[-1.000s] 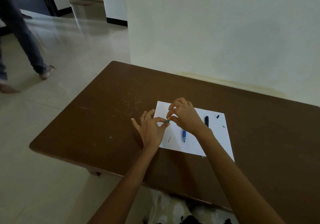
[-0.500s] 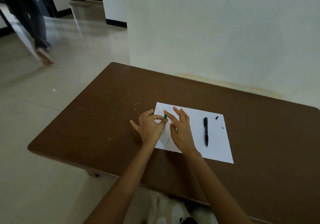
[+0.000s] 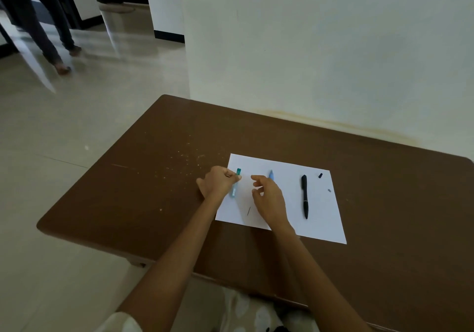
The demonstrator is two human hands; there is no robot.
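A: Since these bits are so small, is that why the table (image 3: 128, 190) has a white sheet (image 3: 320, 218) laid on it?

B: Likely, so they show up. The left hand (image 3: 218, 183), at the sheet's left edge, pinches a teal tube (image 3: 233, 191) between thumb and fingertips.

A: And the right hand (image 3: 269, 198)?

B: Above the sheet's middle, loosely curled, forefinger out toward the tube. A blue piece (image 3: 271, 174) shows past its knuckles; gripped or not, I cannot tell. The black pen (image 3: 304, 195) lies right of centre, a thin rod (image 3: 248, 211) near the front edge, a cap (image 3: 320, 175) by the far right corner
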